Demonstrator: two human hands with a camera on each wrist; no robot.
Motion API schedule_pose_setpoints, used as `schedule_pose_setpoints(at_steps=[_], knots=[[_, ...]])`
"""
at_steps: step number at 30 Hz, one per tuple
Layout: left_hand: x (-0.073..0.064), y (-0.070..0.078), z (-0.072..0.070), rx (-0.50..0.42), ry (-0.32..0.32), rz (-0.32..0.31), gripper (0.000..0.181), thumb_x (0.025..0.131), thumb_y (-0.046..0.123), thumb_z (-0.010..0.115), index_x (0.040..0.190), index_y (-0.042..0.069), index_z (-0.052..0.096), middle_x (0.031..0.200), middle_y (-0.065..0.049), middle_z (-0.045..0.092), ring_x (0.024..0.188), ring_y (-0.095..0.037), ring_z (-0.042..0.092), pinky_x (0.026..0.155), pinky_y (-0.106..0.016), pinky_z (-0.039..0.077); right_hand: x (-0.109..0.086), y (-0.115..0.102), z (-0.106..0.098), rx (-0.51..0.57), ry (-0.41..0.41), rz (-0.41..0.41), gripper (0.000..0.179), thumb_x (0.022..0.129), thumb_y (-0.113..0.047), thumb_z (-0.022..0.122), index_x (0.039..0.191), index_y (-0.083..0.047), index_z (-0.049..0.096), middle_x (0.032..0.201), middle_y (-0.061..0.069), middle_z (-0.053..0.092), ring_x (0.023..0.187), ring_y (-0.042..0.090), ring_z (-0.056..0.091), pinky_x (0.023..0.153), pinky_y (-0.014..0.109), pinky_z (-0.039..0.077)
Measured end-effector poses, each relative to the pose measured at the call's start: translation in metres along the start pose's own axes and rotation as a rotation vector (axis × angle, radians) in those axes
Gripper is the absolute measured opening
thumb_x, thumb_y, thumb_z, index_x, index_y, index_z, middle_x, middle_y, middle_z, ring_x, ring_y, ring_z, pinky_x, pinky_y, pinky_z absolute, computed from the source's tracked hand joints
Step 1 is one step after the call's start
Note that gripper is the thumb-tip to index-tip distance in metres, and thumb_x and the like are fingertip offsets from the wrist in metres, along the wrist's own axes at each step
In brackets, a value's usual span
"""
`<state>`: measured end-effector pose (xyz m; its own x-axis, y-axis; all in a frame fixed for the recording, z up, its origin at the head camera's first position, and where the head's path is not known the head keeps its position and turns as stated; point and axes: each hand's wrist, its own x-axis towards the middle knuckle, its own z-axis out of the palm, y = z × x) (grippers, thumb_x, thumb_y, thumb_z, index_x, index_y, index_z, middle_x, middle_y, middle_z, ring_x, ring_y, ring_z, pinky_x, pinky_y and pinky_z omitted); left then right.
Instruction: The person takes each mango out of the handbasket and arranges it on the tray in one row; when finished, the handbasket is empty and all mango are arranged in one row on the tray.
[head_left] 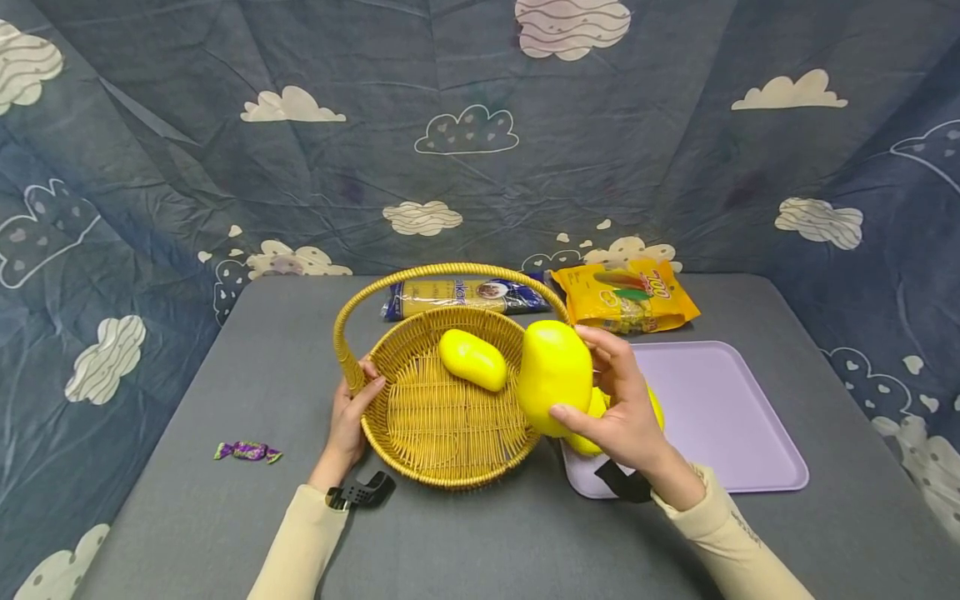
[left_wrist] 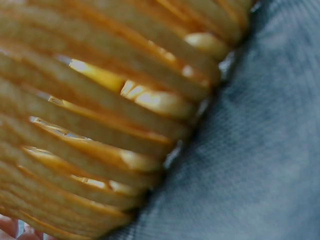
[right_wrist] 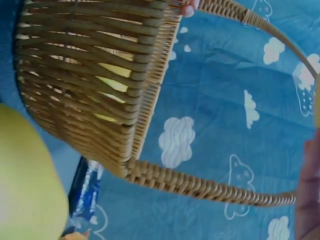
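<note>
My left hand [head_left: 349,421] grips the rim of a round wicker basket [head_left: 450,481] at the left foot of its arched handle. One yellow toy-like mango [head_left: 472,360] lies inside the basket. Above the basket's right rim, my right hand [head_left: 626,408] holds a second, larger-looking mango [head_left: 555,379] between thumb and fingers. Behind that hand, more yellow fruit [head_left: 583,444] sits on a lilac tray [head_left: 720,417], partly hidden. The left wrist view is filled by the basket's woven side [left_wrist: 100,130]. In the right wrist view, yellow shows through the basket's weave [right_wrist: 75,75].
At the back of the table stand a blue and yellow pasta-like packet [head_left: 450,298], partly behind the handle, and an orange bag [head_left: 630,296]. A purple wrapped candy [head_left: 248,452] lies at the left. A cloud-patterned cloth [head_left: 360,183] hangs behind the table.
</note>
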<state>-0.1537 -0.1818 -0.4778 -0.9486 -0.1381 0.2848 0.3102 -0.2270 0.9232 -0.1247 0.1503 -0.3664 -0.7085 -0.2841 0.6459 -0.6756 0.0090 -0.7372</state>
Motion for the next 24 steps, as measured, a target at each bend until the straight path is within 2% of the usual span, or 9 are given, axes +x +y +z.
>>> schedule_pose_setpoints(at_steps=[3, 7, 11, 17, 20, 24], knots=[[0.0, 0.001, 0.0, 0.006, 0.0, -0.002, 0.024, 0.09, 0.0, 0.055, 0.101, -0.015, 0.039, 0.103, -0.019, 0.043, 0.101, -0.026, 0.04, 0.089, -0.028, 0.031, -0.003, 0.002, -0.006, 0.069, 0.084, -0.047, 0.075, 0.078, -0.01, 0.075, 0.135, 0.008, 0.03, 0.125, 0.018, 0.049, 0.099, 0.025, 0.057, 0.08, 0.028, 0.048], [0.0, 0.001, 0.0, 0.012, -0.005, 0.0, 0.02, 0.09, 0.0, 0.055, 0.1, -0.011, 0.042, 0.103, -0.022, 0.042, 0.102, -0.028, 0.04, 0.089, -0.028, 0.031, -0.009, 0.004, -0.015, 0.121, 0.169, -0.062, 0.074, 0.076, 0.002, 0.068, 0.136, 0.009, 0.026, 0.123, 0.02, 0.049, 0.099, 0.025, 0.057, 0.08, 0.027, 0.049], [0.0, 0.0, -0.001, 0.011, -0.011, 0.006, 0.018, 0.09, 0.0, 0.056, 0.099, -0.009, 0.043, 0.103, -0.021, 0.041, 0.102, -0.028, 0.039, 0.089, -0.028, 0.031, -0.014, 0.006, -0.028, 0.099, 0.234, -0.023, 0.073, 0.075, 0.008, 0.061, 0.138, 0.005, 0.025, 0.122, 0.02, 0.047, 0.098, 0.025, 0.056, 0.079, 0.025, 0.049], [0.0, 0.0, -0.001, -0.001, -0.006, -0.002, 0.028, 0.089, -0.001, 0.055, 0.102, -0.017, 0.036, 0.106, -0.024, 0.04, 0.107, -0.031, 0.038, 0.092, -0.028, 0.03, -0.022, 0.013, -0.05, 0.077, 0.352, 0.037, 0.07, 0.078, 0.015, 0.056, 0.14, 0.0, 0.028, 0.121, 0.019, 0.044, 0.101, 0.026, 0.053, 0.083, 0.024, 0.047], [-0.001, 0.0, -0.001, -0.007, -0.005, -0.006, 0.029, 0.089, -0.001, 0.055, 0.102, -0.017, 0.035, 0.108, -0.026, 0.039, 0.109, -0.033, 0.037, 0.093, -0.028, 0.03, -0.026, 0.016, -0.062, -0.011, 0.411, 0.124, 0.07, 0.08, 0.016, 0.057, 0.142, -0.005, 0.031, 0.121, 0.015, 0.045, 0.102, 0.024, 0.053, 0.083, 0.022, 0.047], [0.0, 0.0, -0.001, -0.002, -0.006, -0.003, 0.028, 0.089, 0.0, 0.056, 0.102, -0.016, 0.036, 0.107, -0.026, 0.039, 0.107, -0.033, 0.037, 0.092, -0.028, 0.03, -0.03, 0.017, -0.079, -0.215, 0.464, 0.274, 0.073, 0.082, 0.012, 0.062, 0.144, -0.014, 0.033, 0.118, 0.006, 0.047, 0.101, 0.018, 0.054, 0.079, 0.017, 0.046]])
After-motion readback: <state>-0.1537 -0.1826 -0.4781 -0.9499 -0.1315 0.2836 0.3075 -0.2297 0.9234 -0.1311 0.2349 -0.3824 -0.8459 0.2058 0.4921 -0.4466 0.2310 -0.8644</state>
